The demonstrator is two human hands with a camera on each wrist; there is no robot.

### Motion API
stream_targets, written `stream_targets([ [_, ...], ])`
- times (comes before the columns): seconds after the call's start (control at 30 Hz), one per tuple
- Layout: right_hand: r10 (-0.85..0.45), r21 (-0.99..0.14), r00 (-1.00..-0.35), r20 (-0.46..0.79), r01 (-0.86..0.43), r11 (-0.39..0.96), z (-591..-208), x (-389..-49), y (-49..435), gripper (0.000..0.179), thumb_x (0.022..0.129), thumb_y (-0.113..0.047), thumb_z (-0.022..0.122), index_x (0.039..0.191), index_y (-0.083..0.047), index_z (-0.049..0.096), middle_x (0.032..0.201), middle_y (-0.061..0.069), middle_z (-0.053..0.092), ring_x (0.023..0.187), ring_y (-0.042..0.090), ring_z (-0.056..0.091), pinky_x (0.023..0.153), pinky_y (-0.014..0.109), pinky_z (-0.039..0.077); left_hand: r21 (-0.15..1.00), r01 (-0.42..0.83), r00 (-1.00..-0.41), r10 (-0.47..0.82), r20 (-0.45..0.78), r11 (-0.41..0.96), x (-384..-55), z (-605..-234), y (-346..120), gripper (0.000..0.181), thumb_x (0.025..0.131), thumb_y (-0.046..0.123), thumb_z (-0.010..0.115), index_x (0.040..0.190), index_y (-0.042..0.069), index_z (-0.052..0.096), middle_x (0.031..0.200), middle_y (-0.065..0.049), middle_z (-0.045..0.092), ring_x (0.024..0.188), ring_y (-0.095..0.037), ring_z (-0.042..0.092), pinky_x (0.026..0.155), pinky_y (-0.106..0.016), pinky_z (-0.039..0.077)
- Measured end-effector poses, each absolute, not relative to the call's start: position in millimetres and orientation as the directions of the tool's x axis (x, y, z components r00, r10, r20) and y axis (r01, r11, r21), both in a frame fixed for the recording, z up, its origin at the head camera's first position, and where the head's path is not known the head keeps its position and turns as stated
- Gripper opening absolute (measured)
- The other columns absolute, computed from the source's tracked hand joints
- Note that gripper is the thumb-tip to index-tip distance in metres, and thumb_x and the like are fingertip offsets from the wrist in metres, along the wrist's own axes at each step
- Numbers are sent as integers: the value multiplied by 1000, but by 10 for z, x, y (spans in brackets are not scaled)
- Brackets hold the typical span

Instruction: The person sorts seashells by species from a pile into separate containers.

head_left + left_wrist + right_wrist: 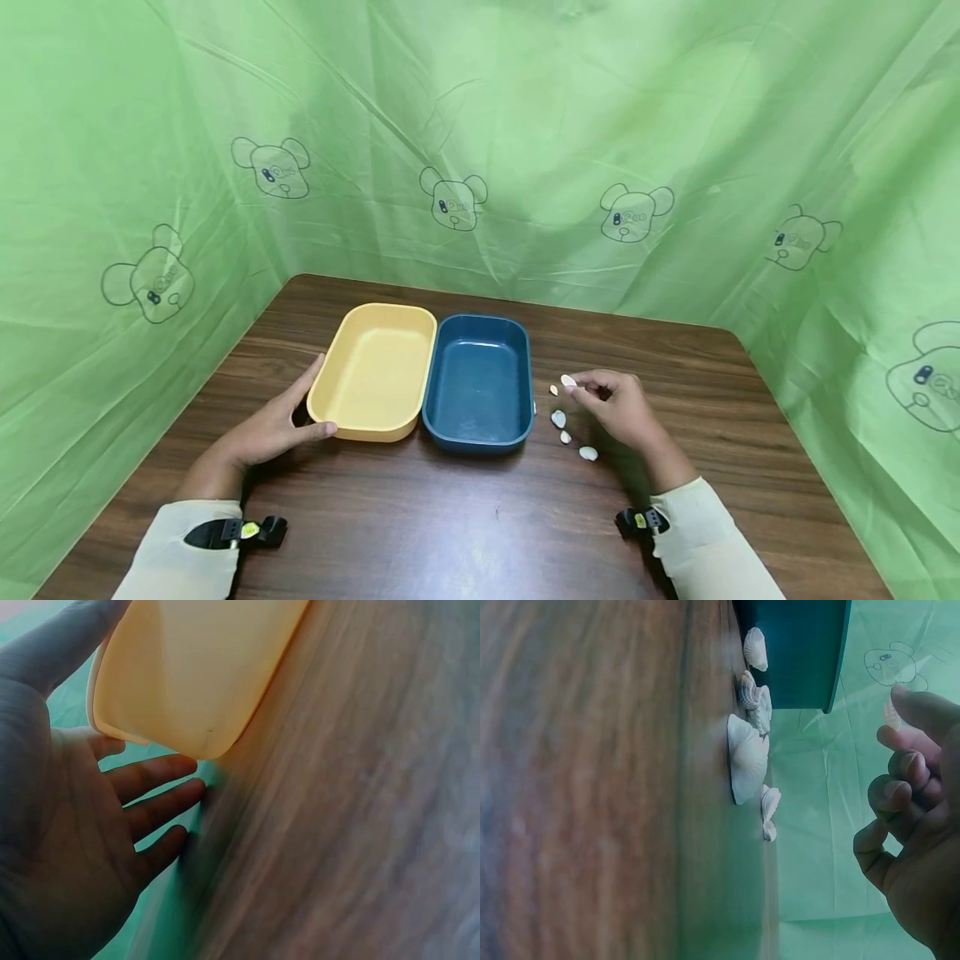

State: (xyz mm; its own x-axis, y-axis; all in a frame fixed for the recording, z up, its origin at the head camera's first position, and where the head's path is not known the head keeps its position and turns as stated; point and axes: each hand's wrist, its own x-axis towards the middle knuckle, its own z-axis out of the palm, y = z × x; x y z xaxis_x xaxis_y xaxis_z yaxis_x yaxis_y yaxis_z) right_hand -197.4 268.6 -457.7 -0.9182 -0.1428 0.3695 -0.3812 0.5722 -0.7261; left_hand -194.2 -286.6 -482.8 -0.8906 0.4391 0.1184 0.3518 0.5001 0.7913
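Observation:
My right hand [618, 406] pinches a small white seashell [568, 381] between thumb and forefinger, raised over the table right of the blue tray [477, 440]. In the right wrist view, the pinched shell shows only as a pale edge, with the other fingers curled. Several white seashells [748, 759] lie on the table between that hand and the blue tray. At the yellow tray [369, 434], my left hand [262, 429] spans the near left corner, thumb at the front wall and fingers extended along the left side. No shells are visible inside either tray.
The two trays stand side by side, touching or nearly so, on a dark wooden table [375, 533]. A green sheet [525, 125] with bear-head drawings hangs behind the table and along both sides. Each wrist wears a black strap.

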Motion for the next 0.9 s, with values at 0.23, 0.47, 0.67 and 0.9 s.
stream_targets([
  [0.23,-157,-729,-915,372,-393,561,-4558,-1992,2654,9,96,-11,85,104,-8,88,67,0,62,63,4,48,54,21,39,795,374,-877,462,134,478,-1958,-4867,-2815,116,97,20,83,178,30,0,184,-22,7,165,-42,16,111,2,14],
  [0.47,-155,-732,-923,353,-376,568,-4481,-2002,2595,8,97,-14,85,103,-9,88,67,-1,59,62,4,48,54,21,38,788,421,-858,479,186,448,-1961,-4893,-2741,116,96,16,83,178,23,2,183,-25,10,164,-11,13,114,2,12],
  [0.67,-169,-719,-914,368,-395,572,-4422,-2015,2559,5,96,-12,85,100,-10,88,66,-2,57,63,5,47,55,21,38,784,429,-853,487,189,448,-1971,-4883,-2648,117,96,17,84,178,21,1,183,-25,10,165,-43,13,115,1,11],
  [0.9,-195,-680,-889,414,-444,583,-4403,-2061,2457,7,92,-9,89,98,-11,89,71,4,53,69,18,49,59,22,38,778,427,-858,477,188,461,-1945,-4891,-2620,118,95,18,85,178,19,1,183,-26,12,165,-46,16,114,1,12],
])
